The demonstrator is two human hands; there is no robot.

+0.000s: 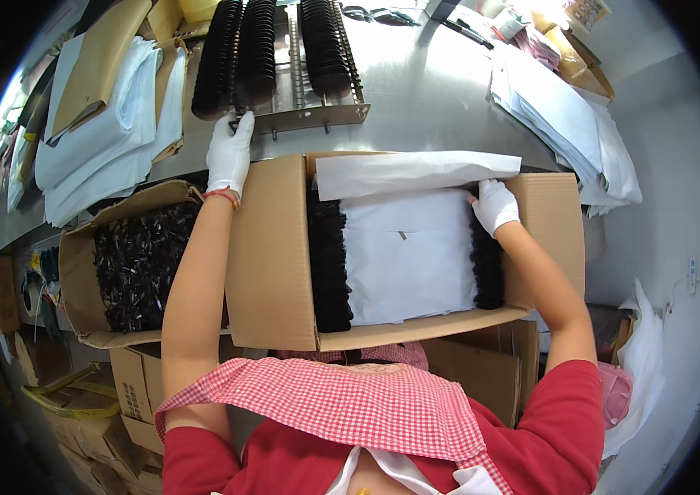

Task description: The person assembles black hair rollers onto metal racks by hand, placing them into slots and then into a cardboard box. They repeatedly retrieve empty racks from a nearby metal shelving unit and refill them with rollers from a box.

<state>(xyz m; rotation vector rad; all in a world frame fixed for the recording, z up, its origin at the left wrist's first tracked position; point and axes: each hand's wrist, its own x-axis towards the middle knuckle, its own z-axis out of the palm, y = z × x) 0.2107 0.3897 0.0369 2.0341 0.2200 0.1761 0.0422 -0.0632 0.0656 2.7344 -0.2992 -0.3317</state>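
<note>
My left hand (230,153), in a white glove, touches the near left corner of a metal rack (306,116). Rows of dark, thin rounded pieces (255,55) stand on that rack. My right hand (496,204), also gloved, is at the right end of a folded white sheet (418,172); its fingertips are partly hidden. This sheet lies along the far side of an open cardboard box (272,253). Inside the box, white paper (408,266) lies between two columns of black pieces (329,266).
A second cardboard box (80,272) at the left holds many small dark shiny pieces (139,266). Stacks of white sheets lie on the metal table (424,80) at left (102,136) and right (548,111). Glasses (381,15) lie at the far edge. Cartons (133,383) stand below, left.
</note>
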